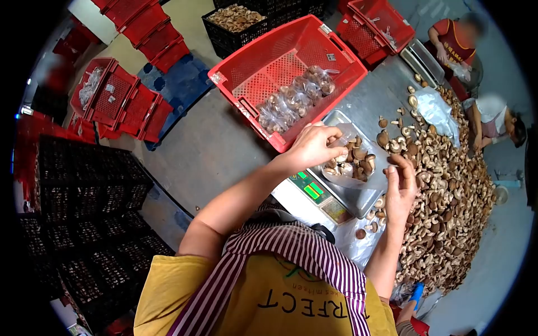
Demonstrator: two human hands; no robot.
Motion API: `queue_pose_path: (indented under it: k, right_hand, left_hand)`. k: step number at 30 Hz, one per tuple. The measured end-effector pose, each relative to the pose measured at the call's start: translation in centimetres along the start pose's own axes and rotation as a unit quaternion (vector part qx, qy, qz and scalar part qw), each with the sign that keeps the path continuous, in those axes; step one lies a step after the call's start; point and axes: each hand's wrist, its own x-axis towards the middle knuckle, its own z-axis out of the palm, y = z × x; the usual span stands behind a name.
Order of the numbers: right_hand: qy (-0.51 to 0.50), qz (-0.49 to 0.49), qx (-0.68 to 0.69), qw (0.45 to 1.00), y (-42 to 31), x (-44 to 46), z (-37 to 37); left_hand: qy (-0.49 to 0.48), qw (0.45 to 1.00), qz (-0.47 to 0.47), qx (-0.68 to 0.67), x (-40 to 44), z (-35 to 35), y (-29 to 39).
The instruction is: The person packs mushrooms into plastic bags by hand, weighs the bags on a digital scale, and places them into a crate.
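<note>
A clear plastic bag (348, 180) of brown-capped mushrooms (358, 159) lies in a metal tray (364, 208) on a digital scale (316, 193) with lit green displays. My left hand (315, 147) is closed on the bag's upper left edge, fingers bent over the film. At the opposite edge, my right hand (400, 187) has its thumb and curled fingers on the film. A big heap of loose mushrooms (443, 218) spreads over the table right beside my right hand.
A red crate (232, 84) holding several filled mushroom bags (297, 101) stands beyond my left hand. Stacked black crates (84, 185) and red crates (120, 98) are at left. Co-workers (454, 47) (493, 117) work along the heap; a blue-gloved hand (416, 294) shows lower right.
</note>
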Motion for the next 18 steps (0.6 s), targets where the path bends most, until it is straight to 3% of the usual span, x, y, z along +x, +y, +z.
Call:
queue_pose_path:
  k: [2,4,8,11,13,14,16,17,18]
  right_hand:
    - [-0.016,-0.032,-0.083,0.996,1.9,0.2,0.7]
    - [-0.085,0.003,-0.163,0.983,3.2,0.6,1.5]
    - [-0.127,0.019,-0.378,0.917,6.3,1.6,3.1]
    - [-0.130,0.043,-0.390,0.910,9.0,3.0,4.6]
    - [-0.218,0.157,-0.424,0.865,9.6,3.8,5.5]
    - [-0.218,0.161,-0.423,0.865,9.6,3.6,5.3]
    - [-0.191,0.172,-0.331,0.908,8.8,3.8,4.6]
    - [-0.158,0.117,-0.311,0.930,8.6,3.4,3.7]
    - [-0.189,0.158,-0.253,0.936,6.4,3.6,2.5]
  left_hand:
    - [0.014,0.999,0.039,0.018,0.3,0.5,-0.4]
    - [-0.038,0.991,-0.078,-0.101,0.1,0.0,0.2]
    - [0.033,0.976,-0.078,-0.200,-0.3,1.3,-1.6]
    - [0.010,0.968,-0.106,-0.227,-0.1,1.5,-1.5]
    - [-0.014,0.975,-0.123,-0.185,0.1,0.5,0.0]
    - [-0.017,0.975,-0.125,-0.185,0.2,0.6,-0.1]
    - [-0.038,0.971,-0.128,-0.198,0.6,0.8,-0.5]
    - [-0.044,0.971,-0.128,-0.198,0.7,0.6,-0.7]
    - [-0.041,0.971,-0.132,-0.197,0.9,0.3,-0.6]
